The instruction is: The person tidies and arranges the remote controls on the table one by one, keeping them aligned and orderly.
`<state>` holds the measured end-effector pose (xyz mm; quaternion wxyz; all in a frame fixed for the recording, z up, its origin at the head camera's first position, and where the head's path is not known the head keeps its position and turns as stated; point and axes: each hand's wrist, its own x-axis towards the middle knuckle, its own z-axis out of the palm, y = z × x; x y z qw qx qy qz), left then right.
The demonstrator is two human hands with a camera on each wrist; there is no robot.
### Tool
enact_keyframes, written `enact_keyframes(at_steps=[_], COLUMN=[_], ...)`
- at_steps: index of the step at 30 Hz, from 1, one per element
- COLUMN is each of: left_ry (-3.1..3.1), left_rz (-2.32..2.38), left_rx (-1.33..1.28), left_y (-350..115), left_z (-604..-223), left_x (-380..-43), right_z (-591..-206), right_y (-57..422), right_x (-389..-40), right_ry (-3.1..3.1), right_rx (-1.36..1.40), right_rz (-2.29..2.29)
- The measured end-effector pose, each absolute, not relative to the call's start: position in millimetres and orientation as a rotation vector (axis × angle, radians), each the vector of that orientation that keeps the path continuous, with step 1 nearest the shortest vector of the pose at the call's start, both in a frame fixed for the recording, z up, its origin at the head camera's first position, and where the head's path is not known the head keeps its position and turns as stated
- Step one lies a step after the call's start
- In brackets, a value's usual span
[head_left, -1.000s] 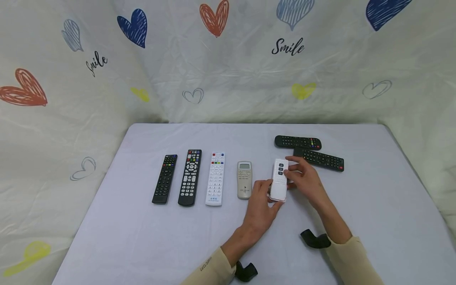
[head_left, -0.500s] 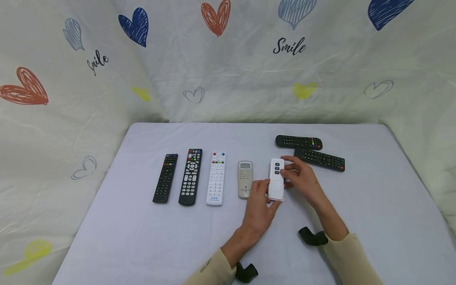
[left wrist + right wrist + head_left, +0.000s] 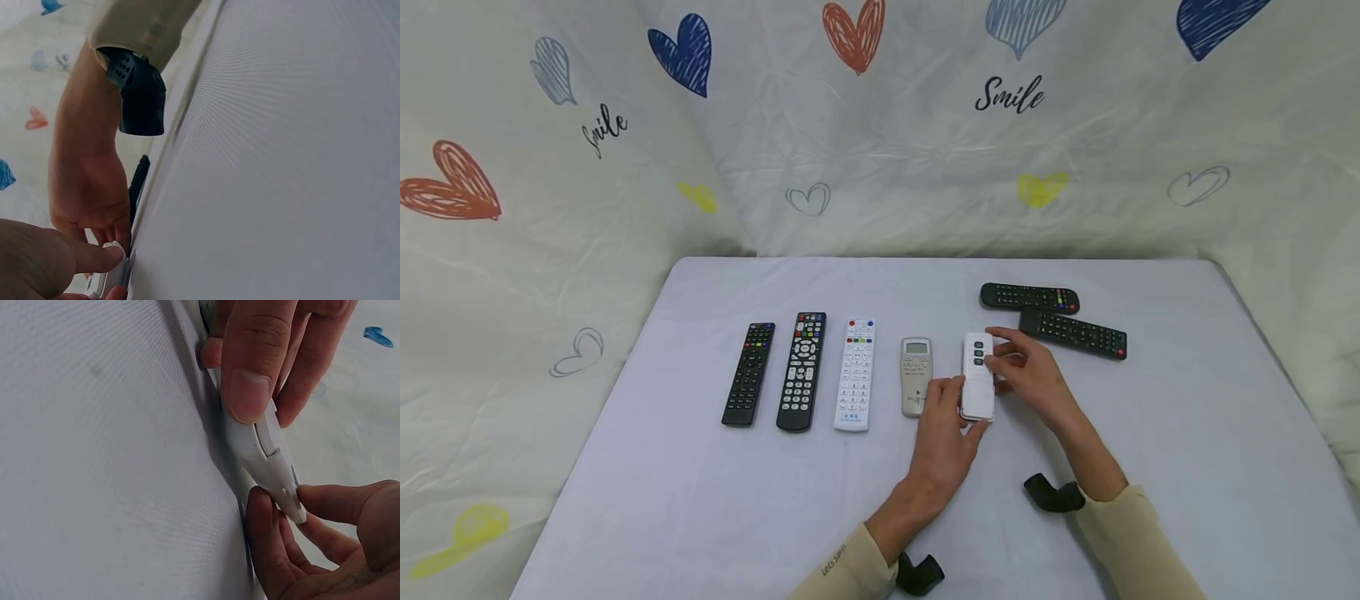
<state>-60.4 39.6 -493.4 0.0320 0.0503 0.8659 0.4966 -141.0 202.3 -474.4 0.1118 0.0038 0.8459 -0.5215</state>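
Note:
A small white remote control [image 3: 977,402] with a few dark buttons stands lengthwise between both hands, right of the beige remote. My left hand [image 3: 942,454] grips its lower end, fingers along the left edge and thumb at the bottom. From the right side, my right hand [image 3: 1033,375] pinches its upper part, with a fingertip by the buttons. The right wrist view shows the white remote [image 3: 265,453] edge-on, close over the cloth, with a thumb on its near end and the right fingers [image 3: 265,534] around its far end.
Left of the hands, a beige remote with a small screen [image 3: 916,379], a long white remote [image 3: 853,375] and two black remotes [image 3: 801,375] lie in a row. Two more black remotes [image 3: 1075,335] lie crosswise at the back right. White cloth covers the table [image 3: 700,517].
Both hands have shifted the white remote slightly left, closer to the beige remote. The grip looks the same, and the other remotes stay in place.

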Motion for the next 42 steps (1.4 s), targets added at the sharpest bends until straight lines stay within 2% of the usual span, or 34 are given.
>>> enact_keyframes(at_steps=[42], left_ry=[2.784], left_rz=[1.355], left_rx=[0.119], left_y=[40], left_z=[-489], left_x=[-58], right_z=[-481], right_y=[190], right_x=[-148], right_ry=[2.623], right_rx=[-0.058], right_rz=[-1.277])
